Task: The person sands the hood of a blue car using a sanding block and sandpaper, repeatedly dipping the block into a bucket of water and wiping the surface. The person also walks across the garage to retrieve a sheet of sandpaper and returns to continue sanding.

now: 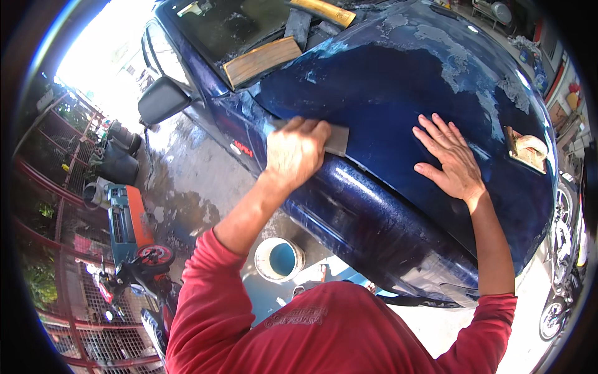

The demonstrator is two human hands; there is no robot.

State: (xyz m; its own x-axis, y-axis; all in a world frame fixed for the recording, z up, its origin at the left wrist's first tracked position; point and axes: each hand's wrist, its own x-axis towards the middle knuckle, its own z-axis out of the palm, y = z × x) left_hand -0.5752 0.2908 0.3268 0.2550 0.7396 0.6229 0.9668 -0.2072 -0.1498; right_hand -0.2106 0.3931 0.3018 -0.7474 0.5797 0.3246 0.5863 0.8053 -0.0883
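My left hand (296,149) is closed around a flat, grey-brown sanding block (337,141). The block rests near the seam between the dark blue hood (374,93) and the fender (349,193) of a car. Part of it is hidden under my fingers. My right hand (450,157) lies flat on the hood with its fingers spread, holding nothing. Whitish, dull patches (448,53) mark the far part of the hood. Beyond my right hand, a hand sander with a pale handle (529,149) sits on the hood.
A wooden block (263,60), dark sheets (298,28) and a yellow block (324,11) lie by the windshield. On the floor beside the fender stands a white bucket (261,267) with bluish liquid. The side mirror (163,100) juts out leftward. Motorcycles (554,318) stand at the right.
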